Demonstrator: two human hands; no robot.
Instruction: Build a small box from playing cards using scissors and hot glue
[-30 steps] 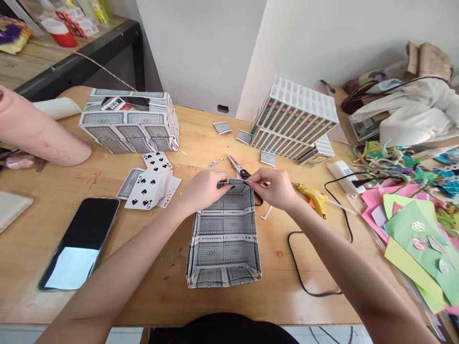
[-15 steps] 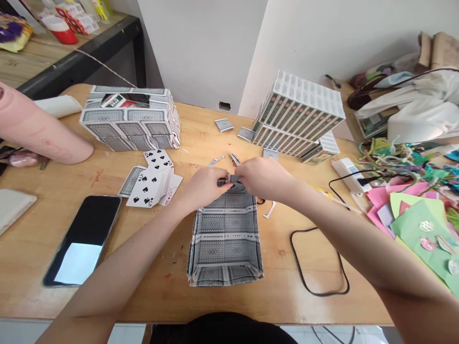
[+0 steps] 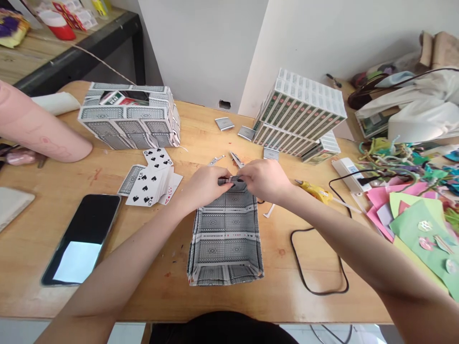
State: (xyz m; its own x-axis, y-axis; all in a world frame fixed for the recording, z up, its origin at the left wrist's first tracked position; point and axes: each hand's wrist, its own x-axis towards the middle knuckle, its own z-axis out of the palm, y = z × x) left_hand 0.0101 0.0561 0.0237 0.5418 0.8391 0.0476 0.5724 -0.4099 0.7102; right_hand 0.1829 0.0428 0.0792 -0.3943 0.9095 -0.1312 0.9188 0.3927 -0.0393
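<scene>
An open-topped box made of playing cards (image 3: 225, 224), grey patterned backs showing inside, lies on the table in front of me. At its far wall my left hand (image 3: 210, 187) is closed, thumb and fingers pinching the rim. My right hand (image 3: 267, 179) pinches the same rim just to the right, its fingertips close to the left ones. Between them a folded strip of card edge shows; whether it is a separate piece is hidden by the fingers. Just beyond the hands lie a pair of scissors (image 3: 236, 159), partly covered, and a small cut card scrap (image 3: 216, 160).
A finished-looking card box (image 3: 125, 126) stands back left, near loose playing cards (image 3: 145, 188) and a phone (image 3: 82, 239). Stacked card packs (image 3: 299, 114) rise back right. A yellow glue gun (image 3: 315, 191), a black cable (image 3: 297, 267) and a power strip (image 3: 349, 174) lie right.
My right hand and forearm have shifted slightly, uncovering more of the yellow glue gun and the scissors. The strip between my fingers now sits lower and flatter against the rim.
</scene>
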